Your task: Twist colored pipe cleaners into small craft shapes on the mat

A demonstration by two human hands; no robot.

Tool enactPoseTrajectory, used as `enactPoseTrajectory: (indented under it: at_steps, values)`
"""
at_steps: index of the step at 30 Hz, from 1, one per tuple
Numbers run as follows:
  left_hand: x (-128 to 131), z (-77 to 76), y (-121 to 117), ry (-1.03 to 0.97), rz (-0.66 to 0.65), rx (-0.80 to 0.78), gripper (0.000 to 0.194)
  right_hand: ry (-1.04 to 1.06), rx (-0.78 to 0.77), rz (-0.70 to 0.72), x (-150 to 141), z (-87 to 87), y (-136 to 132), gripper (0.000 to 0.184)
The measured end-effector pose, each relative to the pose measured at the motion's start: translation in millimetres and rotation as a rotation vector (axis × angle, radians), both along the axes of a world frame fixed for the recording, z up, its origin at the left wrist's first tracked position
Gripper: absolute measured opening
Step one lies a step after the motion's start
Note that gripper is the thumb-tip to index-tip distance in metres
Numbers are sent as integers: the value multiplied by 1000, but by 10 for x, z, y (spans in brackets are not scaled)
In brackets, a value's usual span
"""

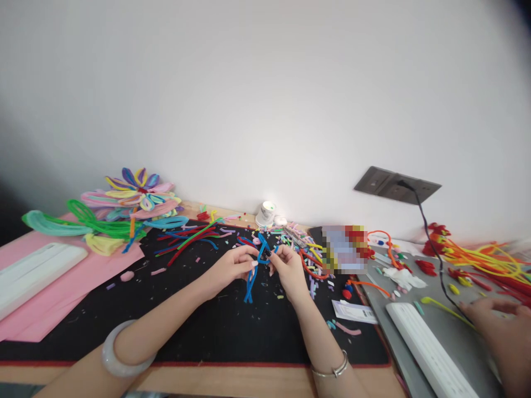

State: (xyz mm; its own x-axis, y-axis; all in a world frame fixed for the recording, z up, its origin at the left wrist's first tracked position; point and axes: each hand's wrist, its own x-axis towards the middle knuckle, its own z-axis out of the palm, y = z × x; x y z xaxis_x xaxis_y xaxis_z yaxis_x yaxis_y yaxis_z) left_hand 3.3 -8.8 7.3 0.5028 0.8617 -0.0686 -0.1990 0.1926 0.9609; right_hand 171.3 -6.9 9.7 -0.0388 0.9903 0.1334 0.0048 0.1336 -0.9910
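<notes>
A figure of twisted blue pipe cleaners (250, 286) is held up above the black mat, its two long ends hanging down and crossing. My left hand (238, 268) pinches it from the left with thumb and fingers. From the right, my right hand (287, 269) is closed on a bent blue piece of the same figure, near its upper part. The exact grip of the right fingertips is partly hidden. Around both hands lie many small cut bits of coloured pipe cleaner (313, 284).
Loose pipe cleaners (185, 243) lie left on the black mat (174, 326). A pipe-cleaner flower (141, 190) and pink sheets (83, 298) are further left. A white cup (265, 214) stands by the wall. Another person's hand (501, 326) is at right, near a white strip-shaped device (429, 348).
</notes>
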Motion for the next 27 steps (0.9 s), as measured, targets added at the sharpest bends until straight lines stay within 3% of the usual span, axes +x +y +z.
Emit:
enactPoseTrajectory:
  at_steps: [5, 18, 27]
  values:
    - [3, -18, -1, -82, -15, -37, 20, 10, -16, -20, -10, 17, -40, 19]
    - [-18, 55, -31, -183, -44, -180, 17, 116, -25, 89, 19, -23, -28, 16]
    - [-1, 43, -9, -103, 62, -55, 23, -64, -27, 203, -28, 12, -126, 19]
